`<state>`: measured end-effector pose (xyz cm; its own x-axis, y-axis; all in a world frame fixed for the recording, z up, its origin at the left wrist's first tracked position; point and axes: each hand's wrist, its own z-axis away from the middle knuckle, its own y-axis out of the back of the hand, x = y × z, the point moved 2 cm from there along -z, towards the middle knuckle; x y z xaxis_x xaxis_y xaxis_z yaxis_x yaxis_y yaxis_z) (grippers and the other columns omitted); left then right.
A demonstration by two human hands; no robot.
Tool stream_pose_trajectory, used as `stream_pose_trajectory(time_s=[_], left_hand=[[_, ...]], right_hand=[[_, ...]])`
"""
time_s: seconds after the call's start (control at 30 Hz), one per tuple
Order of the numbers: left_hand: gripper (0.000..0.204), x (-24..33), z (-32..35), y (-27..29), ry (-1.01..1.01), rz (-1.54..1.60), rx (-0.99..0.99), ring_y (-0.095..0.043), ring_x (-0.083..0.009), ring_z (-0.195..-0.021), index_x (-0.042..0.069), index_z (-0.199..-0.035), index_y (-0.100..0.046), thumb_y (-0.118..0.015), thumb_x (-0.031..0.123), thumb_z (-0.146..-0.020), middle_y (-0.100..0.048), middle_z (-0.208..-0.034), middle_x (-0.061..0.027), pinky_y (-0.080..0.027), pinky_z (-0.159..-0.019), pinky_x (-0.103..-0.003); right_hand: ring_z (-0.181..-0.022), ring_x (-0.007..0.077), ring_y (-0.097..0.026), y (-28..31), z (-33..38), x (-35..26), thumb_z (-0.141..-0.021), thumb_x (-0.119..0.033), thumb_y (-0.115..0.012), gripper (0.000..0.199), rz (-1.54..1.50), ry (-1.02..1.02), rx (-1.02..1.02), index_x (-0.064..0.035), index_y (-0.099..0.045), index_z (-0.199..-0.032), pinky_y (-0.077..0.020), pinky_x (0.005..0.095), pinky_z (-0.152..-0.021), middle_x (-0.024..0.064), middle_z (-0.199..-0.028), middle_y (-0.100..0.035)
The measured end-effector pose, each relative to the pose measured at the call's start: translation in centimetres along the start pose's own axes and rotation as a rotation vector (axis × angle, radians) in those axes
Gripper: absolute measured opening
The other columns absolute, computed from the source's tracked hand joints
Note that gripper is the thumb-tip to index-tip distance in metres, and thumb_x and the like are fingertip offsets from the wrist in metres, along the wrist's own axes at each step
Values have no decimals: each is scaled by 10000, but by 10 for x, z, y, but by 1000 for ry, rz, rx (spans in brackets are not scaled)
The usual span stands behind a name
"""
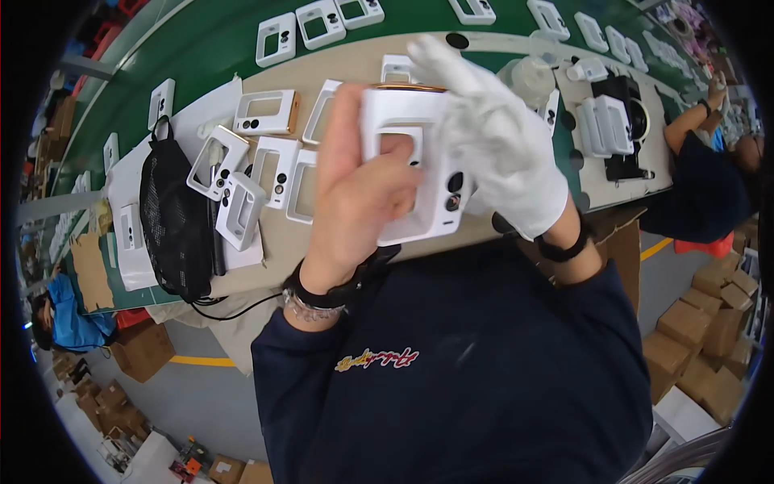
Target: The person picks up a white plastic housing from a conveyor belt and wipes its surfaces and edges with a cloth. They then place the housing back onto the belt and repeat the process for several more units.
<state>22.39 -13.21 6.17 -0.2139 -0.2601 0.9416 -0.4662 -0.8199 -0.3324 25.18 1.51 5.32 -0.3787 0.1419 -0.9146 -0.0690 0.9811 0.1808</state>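
Observation:
My left hand (359, 189) is bare, with its fingers wrapped around the left side of a white plastic housing (429, 224). The housing is a rectangular frame with a big opening, two dark round parts at its lower right and a gold-coloured upper edge. Some of my left fingers reach into the opening. My right hand (512, 149) wears a white glove and lies against the housing's right side. Motion smears its fingers, so their grip is unclear; one part of the glove sticks up and left. Similar housings (274, 171) lie on the beige mat just left of my hands.
A black mesh bag (179, 214) lies at the left. More housings stand on the green table (218, 44) beyond. A clear plastic container (532, 79) sits at the right, near a black holder with white housings (606, 125). A co-worker (709, 173) works at the far right.

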Motion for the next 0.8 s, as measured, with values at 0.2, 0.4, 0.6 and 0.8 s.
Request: stream_pose_trajectory(time_s=[0.2,0.4,0.6,0.8], left_hand=[[294,-27,-16,-8,-523,450,347,-394,-92,-485,-30,-1021,-446,-429,-18,-728,-426,-660,-29,-319,-409,-211],[233,-48,-33,-32,-582,114,460,-473,-92,-577,-22,-1024,-443,-455,20,-795,-503,-714,-66,-379,-506,-200],[267,-53,-16,-42,-398,120,358,-512,-160,-859,-9,-1074,-444,-464,88,-826,-509,-977,-103,-413,-735,-249],[402,-36,-22,-29,98,678,112,-491,-202,-931,13,-1163,-393,-420,283,-866,-506,-1035,-124,-385,-827,-312]], right_hand=[[-1022,249,-432,-53,34,19,-844,-102,-368,386,649,133,307,20,-345,-1210,-340,334,-887,175,-1174,-411],[-962,264,-448,-50,34,26,-825,-142,-424,408,523,56,598,17,-353,-1194,-349,330,-859,183,-1114,-434],[-859,256,-496,-13,12,28,-775,-188,-520,431,722,109,623,16,-396,-1133,-392,329,-779,162,-1061,-464],[-788,251,-528,-12,34,54,-680,-93,-577,495,67,94,646,30,-398,-1125,-441,319,-647,154,-926,-511]])
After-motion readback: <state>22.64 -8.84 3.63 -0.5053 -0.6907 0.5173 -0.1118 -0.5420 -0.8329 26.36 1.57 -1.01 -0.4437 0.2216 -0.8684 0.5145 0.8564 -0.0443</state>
